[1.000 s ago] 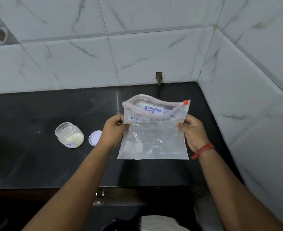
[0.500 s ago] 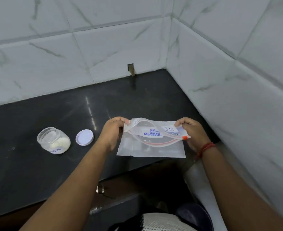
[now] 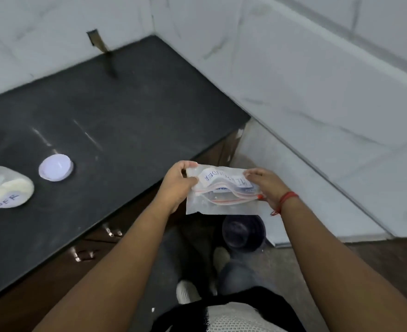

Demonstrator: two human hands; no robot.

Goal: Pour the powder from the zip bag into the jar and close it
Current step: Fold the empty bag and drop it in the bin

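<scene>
Head view. The zip bag (image 3: 224, 195) is held in the air by both hands, past the front edge of the black counter (image 3: 116, 121) and above a dark bin (image 3: 243, 232) on the floor. The left hand (image 3: 177, 185) is closed on the bag's upper left corner, with thumb and fingers pinched on the plastic. The right hand (image 3: 266, 185) is closed on the upper right corner, near the orange end of the zip strip. The bag's mouth is seen folded over and slack between the two hands; whether the zip is sealed cannot be told. A handwritten white label is visible on the bag. A red thread (image 3: 285, 200) is worn on the right wrist.

The jar (image 3: 4, 188) stands on the counter at the far left, cut off by the frame edge. It is uncapped and pale powder is visible inside. The white lid (image 3: 55, 167) lies flat on the counter just beside the jar, apart from it. Both are well apart from the bag. White marbled tiles (image 3: 305, 80) line the walls behind and to the right.
</scene>
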